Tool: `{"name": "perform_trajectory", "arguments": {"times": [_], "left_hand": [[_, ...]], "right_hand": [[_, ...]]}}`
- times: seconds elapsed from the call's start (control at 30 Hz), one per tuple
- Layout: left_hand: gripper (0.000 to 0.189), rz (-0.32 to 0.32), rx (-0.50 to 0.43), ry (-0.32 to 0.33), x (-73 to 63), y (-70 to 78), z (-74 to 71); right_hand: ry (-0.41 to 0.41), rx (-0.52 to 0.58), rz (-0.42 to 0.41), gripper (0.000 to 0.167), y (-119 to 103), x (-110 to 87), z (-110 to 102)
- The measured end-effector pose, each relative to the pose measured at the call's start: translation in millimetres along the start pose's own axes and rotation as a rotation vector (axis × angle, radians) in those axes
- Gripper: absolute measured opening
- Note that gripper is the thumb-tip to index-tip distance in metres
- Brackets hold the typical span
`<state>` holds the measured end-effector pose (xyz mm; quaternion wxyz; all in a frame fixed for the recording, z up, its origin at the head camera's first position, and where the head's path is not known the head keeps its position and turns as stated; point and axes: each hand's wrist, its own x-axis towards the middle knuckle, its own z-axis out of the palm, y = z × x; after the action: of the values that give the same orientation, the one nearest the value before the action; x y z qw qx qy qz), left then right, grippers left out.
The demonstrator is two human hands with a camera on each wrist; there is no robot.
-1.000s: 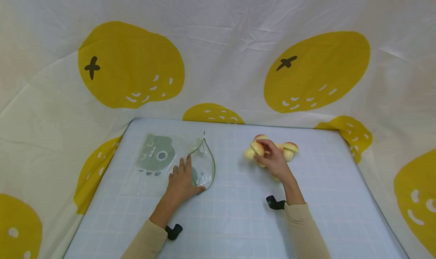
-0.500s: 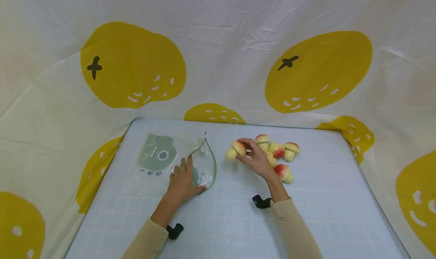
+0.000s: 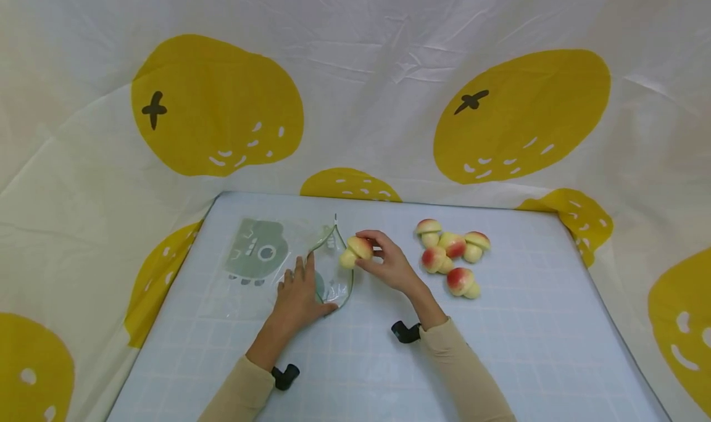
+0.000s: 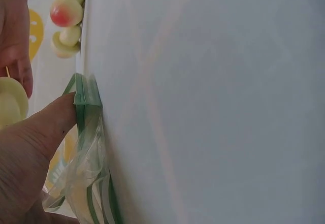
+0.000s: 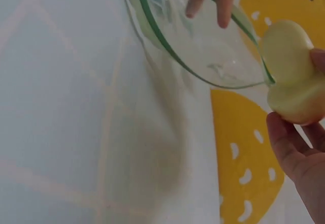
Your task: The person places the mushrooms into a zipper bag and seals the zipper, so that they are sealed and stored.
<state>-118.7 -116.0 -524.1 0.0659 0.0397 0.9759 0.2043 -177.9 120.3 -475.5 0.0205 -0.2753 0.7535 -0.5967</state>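
A clear zip bag point(image 3: 258, 252) with a green monster print lies on the left half of the table, its green-edged mouth gaping to the right. My left hand point(image 3: 297, 298) rests over that mouth with fingers spread, thumb at the near corner. In the right wrist view, fingers point(image 5: 223, 3) of this hand reach over the bag's rim. Between thumb and fingers, my right hand point(image 3: 391, 264) pinches a toy mushroom point(image 3: 357, 251) with a yellow stem and a red-tinged cap. It is held up at the bag's mouth, overlapping the green edge in the head view.
Several more toy mushrooms point(image 3: 460, 281) lie in a loose cluster right of my right hand. The table point(image 3: 528, 348) wears a pale blue checked cover. Behind and beside it hangs a white cloth point(image 3: 361, 101) with yellow fruit prints. A black wrist-worn piece point(image 3: 405, 332) juts from the right sleeve.
My right hand has lifted the toy mushroom from the cluster and carried it left to the bag's mouth. The left hand and the bag have stayed in place.
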Motion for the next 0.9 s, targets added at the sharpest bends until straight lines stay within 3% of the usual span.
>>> {"name": "perform_trajectory", "arguments": {"times": [0.1,0.4,0.63,0.9], "left_hand": [[0.131,0.000,-0.005,-0.002,0.3,-0.3,-0.4],[0.131,0.007,0.003,0.004,0.2,0.0,-2.3],[0.132,0.010,0.007,0.015,0.7,0.2,-2.0],[0.136,0.005,0.016,0.012,1.8,-2.4,0.5]], "right_hand": [[-0.011,-0.001,-0.012,0.055,17,4.4,11],[-0.056,0.003,-0.015,0.053,24,12.0,32],[-0.048,-0.092,-0.014,0.054,29,16.9,38],[-0.044,-0.232,0.088,0.053,32,23.7,46]]}}
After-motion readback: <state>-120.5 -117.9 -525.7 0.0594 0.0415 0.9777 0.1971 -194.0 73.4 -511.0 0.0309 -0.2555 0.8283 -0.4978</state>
